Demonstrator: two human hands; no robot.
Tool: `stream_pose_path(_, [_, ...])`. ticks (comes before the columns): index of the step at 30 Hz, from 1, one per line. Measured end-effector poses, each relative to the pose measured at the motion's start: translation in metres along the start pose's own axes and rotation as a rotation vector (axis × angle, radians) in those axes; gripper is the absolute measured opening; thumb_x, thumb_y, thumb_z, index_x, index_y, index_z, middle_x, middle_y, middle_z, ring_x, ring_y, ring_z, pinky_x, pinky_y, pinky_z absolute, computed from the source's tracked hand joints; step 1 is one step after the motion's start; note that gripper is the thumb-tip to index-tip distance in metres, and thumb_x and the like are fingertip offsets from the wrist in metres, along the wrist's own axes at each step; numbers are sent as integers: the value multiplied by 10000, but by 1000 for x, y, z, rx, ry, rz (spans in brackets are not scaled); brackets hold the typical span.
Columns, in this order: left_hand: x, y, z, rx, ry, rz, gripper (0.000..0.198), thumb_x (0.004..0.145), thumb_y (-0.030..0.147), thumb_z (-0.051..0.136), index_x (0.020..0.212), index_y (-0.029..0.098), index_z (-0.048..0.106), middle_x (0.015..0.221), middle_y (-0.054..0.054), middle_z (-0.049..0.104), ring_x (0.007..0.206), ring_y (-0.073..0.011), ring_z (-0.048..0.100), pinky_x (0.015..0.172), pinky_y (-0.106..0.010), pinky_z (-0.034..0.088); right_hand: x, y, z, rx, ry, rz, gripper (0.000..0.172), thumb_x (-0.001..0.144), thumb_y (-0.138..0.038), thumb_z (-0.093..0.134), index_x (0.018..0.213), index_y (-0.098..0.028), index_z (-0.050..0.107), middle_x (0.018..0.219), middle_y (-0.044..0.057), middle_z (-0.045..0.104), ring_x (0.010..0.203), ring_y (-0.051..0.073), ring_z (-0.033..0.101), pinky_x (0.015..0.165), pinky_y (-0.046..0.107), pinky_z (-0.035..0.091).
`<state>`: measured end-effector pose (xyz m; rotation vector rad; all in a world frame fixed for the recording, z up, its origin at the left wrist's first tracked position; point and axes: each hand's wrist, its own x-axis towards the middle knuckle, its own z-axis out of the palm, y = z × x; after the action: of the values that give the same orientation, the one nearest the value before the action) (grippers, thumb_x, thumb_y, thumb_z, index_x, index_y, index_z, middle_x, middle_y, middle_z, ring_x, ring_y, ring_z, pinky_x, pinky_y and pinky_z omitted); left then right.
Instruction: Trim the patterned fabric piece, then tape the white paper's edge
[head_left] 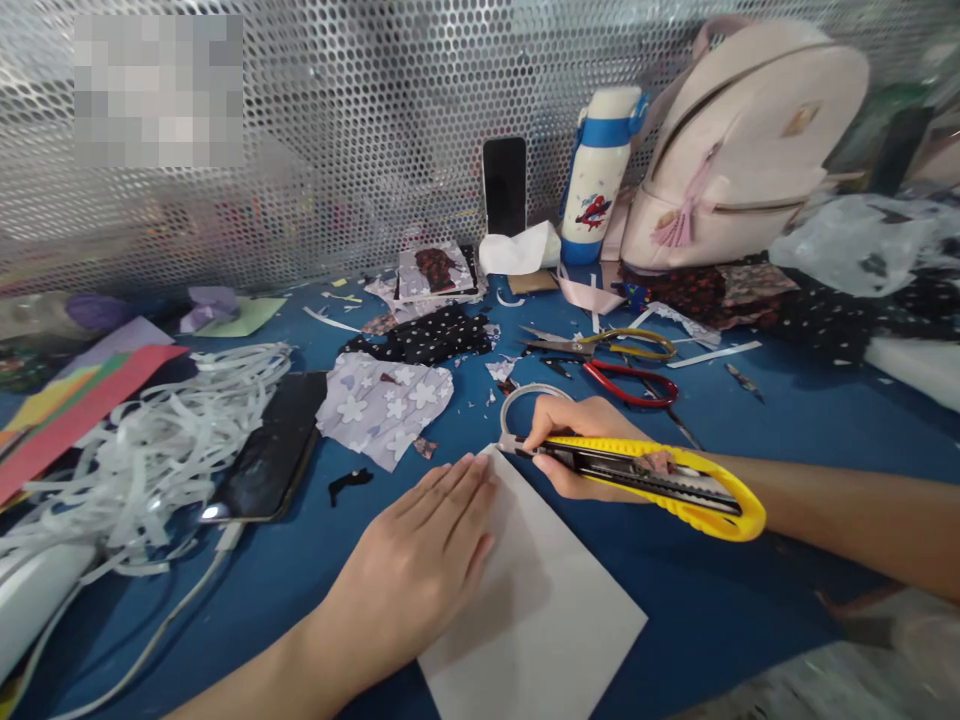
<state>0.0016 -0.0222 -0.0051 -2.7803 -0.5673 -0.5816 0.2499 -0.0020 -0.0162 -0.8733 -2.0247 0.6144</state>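
My left hand [424,560] lies flat on a sheet of white paper [555,610], fingers stretched out toward the sheet's far corner. Wrapped around a yellow box cutter [720,500], my right hand [581,430] has the cutter's front end close to that corner; whether the blade touches the paper I cannot tell. A thin pale ring [517,392] sits just beyond the corner, partly hidden by my right hand. Scissors with yellow handles [637,343] and a red-handled tool [634,387] rest behind my right hand. Left of the ring is a lilac floral fabric scrap [390,400].
Tangled white strips [180,440] and a dark phone [274,450] with a cable lie at left. Black dotted fabric [442,335] is ahead. A bottle [596,180], an upright phone [505,185] and a pink backpack [750,150] stand before a perforated metal panel [337,130].
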Motion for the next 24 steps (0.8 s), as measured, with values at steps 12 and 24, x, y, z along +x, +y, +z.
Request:
stream_pose_path(12, [-2,0,1,-13,-3,4,335,1015,142,429,1207,12,671,1298,-180,667,1162,-316,685,921,-449,633,1,0,3,-165,-76,-164,141,787,-154,564,882,-231,492,668,-61,556,537,86,492,513,196,371])
stream_pose_path(24, [0,0,1,19,3,16,344,1025,152,413,1179,13,688,1271,-188,681,1145,-316,693,910,-458,634,-7,2,9,-355,-120,-351,59,870,-160,492,870,-217,478,717,-22,573,645,121,521,586,232,378])
